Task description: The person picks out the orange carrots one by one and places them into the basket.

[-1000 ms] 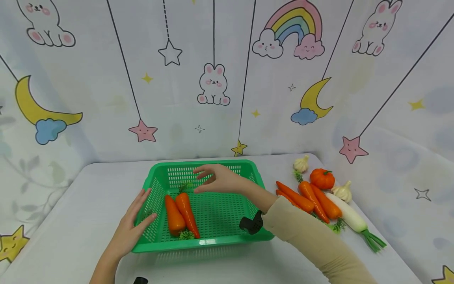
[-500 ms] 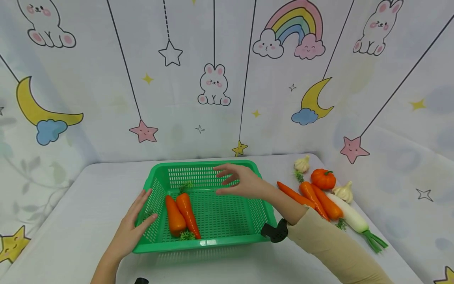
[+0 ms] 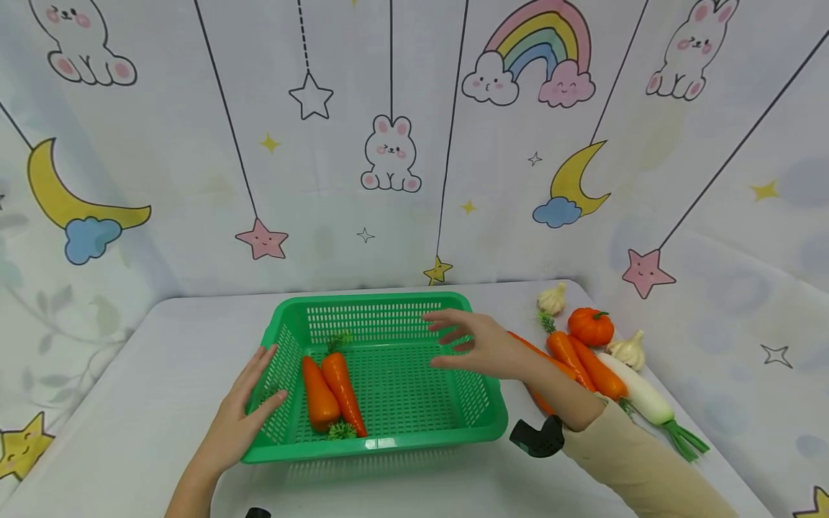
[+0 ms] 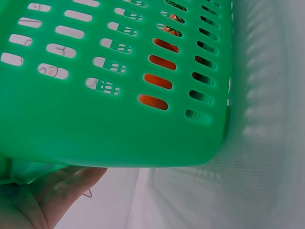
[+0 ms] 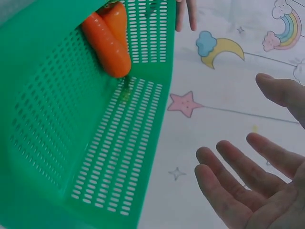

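At the centre of the head view, a green basket (image 3: 408, 392) is set on a white table (image 3: 129, 403), with two carrots (image 3: 320, 396) laid side by side in its left half. The basket's left side is touched by the left hand (image 3: 234, 414), its fingers extended and its thumb held apart. The right hand (image 3: 481, 347) is held near the basket's right end, fingers spread and slightly bent. At the frame's right, more carrots (image 3: 604, 370), a pumpkin (image 3: 591, 328), two garlic bulbs (image 3: 627, 351) and a white radish (image 3: 637, 388) are gathered
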A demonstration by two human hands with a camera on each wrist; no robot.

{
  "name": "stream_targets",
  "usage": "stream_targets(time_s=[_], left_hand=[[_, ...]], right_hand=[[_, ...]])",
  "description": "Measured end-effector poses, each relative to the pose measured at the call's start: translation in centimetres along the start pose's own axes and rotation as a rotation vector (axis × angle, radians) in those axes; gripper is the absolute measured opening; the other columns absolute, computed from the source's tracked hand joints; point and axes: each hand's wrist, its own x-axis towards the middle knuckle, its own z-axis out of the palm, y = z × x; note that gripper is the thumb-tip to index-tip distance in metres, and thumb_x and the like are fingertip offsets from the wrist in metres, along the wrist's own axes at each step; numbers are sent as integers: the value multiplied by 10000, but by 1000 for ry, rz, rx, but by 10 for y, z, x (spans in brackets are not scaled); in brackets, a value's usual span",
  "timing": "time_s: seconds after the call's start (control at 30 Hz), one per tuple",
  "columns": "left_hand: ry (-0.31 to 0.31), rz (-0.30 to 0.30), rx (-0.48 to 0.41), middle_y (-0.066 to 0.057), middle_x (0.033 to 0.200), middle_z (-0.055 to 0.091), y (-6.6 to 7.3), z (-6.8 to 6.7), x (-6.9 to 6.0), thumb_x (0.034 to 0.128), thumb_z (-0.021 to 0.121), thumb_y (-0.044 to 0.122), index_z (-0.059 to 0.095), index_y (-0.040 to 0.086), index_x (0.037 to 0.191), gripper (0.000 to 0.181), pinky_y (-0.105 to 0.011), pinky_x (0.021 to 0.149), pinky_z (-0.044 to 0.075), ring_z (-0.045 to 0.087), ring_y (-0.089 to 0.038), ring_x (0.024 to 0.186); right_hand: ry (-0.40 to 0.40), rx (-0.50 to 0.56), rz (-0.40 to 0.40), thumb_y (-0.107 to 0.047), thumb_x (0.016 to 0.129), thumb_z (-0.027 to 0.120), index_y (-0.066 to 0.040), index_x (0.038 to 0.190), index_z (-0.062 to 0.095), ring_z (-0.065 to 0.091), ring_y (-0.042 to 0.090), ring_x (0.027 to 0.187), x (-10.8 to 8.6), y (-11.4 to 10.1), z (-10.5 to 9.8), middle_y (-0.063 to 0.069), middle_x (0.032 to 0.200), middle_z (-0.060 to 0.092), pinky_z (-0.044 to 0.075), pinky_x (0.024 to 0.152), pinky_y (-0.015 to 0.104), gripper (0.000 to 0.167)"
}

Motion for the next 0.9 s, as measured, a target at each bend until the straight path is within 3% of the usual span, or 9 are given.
stream_targets(time_s=[0.17,0.4,0.7,0.9], left_hand=[[-6,-4,-2,-152,1511,106,1,0,0,912,562,211,236,232,1462,640,-755,869,162,116,-452,1332],[-9,-8,2,-154,1511,104,1,-1,0,914,559,211,232,229,1463,640,-755,873,159,114,-452,1333],[-7,-3,8,-153,1511,108,1,0,0,913,559,205,232,238,1463,641,-754,869,167,122,-455,1330],[-4,0,2,-153,1511,108,-1,0,0,913,559,197,235,241,1462,639,-756,866,164,121,-455,1329]], right_hand=[[27,-25,32,-256,815,701,-108,1328,458,580,249,1009,-9,6,-4,100,1223,554,507,819,322,586],[91,-38,50,-244,811,706,-104,1321,466,582,256,1009,-23,15,-11,110,1227,558,498,829,420,580],[171,-54,78,-249,787,729,-121,1312,477,583,288,1007,-41,25,-21,100,1210,569,505,817,400,596],[246,-56,104,-260,775,741,-118,1295,500,595,235,981,-50,41,-24,105,1204,572,515,801,366,590]])
